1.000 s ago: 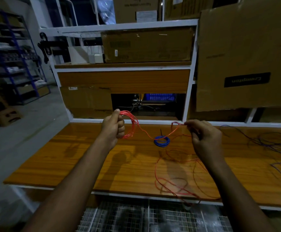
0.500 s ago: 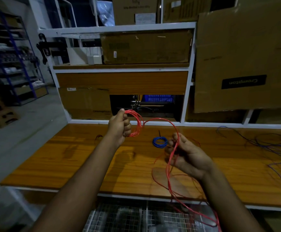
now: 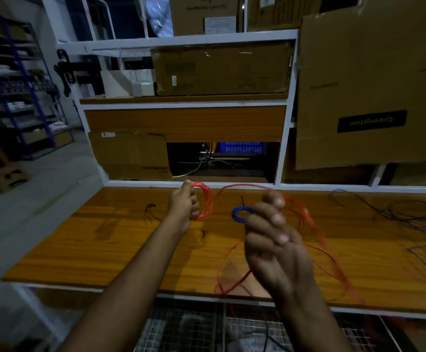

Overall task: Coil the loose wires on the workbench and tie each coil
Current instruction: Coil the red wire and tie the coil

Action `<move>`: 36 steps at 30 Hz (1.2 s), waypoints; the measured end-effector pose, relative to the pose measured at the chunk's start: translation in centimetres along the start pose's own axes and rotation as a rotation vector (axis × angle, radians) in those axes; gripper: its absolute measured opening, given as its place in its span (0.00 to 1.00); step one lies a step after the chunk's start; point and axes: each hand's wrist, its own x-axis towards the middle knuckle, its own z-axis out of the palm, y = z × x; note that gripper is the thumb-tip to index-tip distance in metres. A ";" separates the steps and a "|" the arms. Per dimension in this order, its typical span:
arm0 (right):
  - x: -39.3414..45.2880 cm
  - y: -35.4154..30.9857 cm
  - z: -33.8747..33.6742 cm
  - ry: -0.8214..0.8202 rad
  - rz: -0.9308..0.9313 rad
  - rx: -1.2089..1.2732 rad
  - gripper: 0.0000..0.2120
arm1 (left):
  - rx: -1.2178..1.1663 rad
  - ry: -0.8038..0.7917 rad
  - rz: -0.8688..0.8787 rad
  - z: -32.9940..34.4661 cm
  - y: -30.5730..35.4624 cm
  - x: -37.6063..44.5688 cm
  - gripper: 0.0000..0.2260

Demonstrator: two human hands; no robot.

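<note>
While both hands are raised above the bench, the head view reads as follows.

Left hand: fingers curled round a small coil of red wire, held upright over the rear part of the workbench; thumb on top, near the white rail at the back.

Red coil: several tight loops gathered at the left fist, hanging just to its right side and clear of the wood.

Span between hands: one strand of the red wire arches from the coil across to the fingertips of the right hand.

Right hand: nearer the camera and blurred; fingers bent, with the strand passing at the upper fingertips. Whether they pinch the strand or it merely runs across them cannot be told.

Loose red wire: slack loops trail below and to the right of the right hand, lying over the front edge of the bench and dropping toward the wire mesh underneath.

Blue coil: a small finished ring lying flat on the bench between the two hands, partly hidden by the right hand's fingers; a thin dark tie end stands up from it.

Black ties: a few thin dark strands on the wood, left of the left forearm.

Purple-blue wires: uncoiled, sprawled over the right end of the bench, well apart from both hands.

Background: cardboard boxes on the white-framed shelves behind the bench.
</note>
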 end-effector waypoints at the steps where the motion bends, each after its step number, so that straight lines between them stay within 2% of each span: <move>1: 0.1 -0.6 0.4 0.034 -0.044 0.066 0.06 | 0.014 0.004 -0.001 0.0 -0.1 -0.1 0.16; 5: 0.7 -2.5 0.9 0.272 -0.250 0.161 0.04 | 0.001 0.033 -0.008 -0.8 -0.6 -0.1 0.16; 8: 0.8 -4.3 0.0 0.447 -0.356 0.066 0.02 | 0.013 0.057 -0.023 -2.0 -1.1 -0.3 0.15; 11: 0.4 -6.1 -2.5 0.641 -0.308 -0.181 0.10 | -0.002 0.041 -0.030 -3.1 -1.4 -0.6 0.16; 13: -0.2 -7.3 -4.5 0.853 -0.267 -0.503 0.12 | -0.009 0.026 -0.020 -3.5 -1.4 -0.9 0.16; 15: -1.1 -8.3 -6.6 1.062 -0.204 -0.960 0.12 | 0.006 0.008 -0.002 -4.0 -1.3 -1.2 0.16; 19: -3.6 -9.8 -10.1 1.308 -0.207 -1.890 0.09 | 0.075 -0.027 0.050 -4.9 -1.2 -2.0 0.17; 20: -4.2 -10.0 -10.6 1.318 -0.169 -2.093 0.08 | 0.086 -0.023 0.056 -5.1 -1.1 -2.0 0.17; 22: -4.9 -10.0 -11.0 1.257 -0.089 -2.316 0.08 | 0.087 -0.016 0.064 -5.3 -1.0 -2.0 0.17; 24: -5.2 -9.7 -10.8 1.090 -0.057 -2.429 0.07 | 0.074 -0.009 0.068 -5.4 -0.9 -1.9 0.17; 26: -5.1 -9.7 -10.0 0.852 -0.065 -2.521 0.06 | 0.078 0.006 0.078 -5.2 -0.6 -1.9 0.16; 28: -4.9 -9.9 -9.1 0.630 -0.027 -2.471 0.07 | 0.082 0.022 0.087 -4.9 -0.5 -1.9 0.16; 29: -4.9 -9.9 -8.7 0.577 -0.003 -2.348 0.08 | 0.077 0.030 0.086 -4.9 -0.5 -1.8 0.16; 31: -4.7 -9.9 -8.0 0.583 -0.022 -1.876 0.10 | 0.056 0.041 0.077 -4.7 -0.4 -1.5 0.16; 34: -4.4 -9.4 -8.5 0.631 -0.157 -1.065 0.11 | 0.040 0.049 0.060 -4.6 -0.5 -1.1 0.16; 36: -4.2 -8.3 -9.7 0.695 -0.149 -0.782 0.11 | 0.060 0.049 0.049 -4.4 -0.9 -1.1 0.16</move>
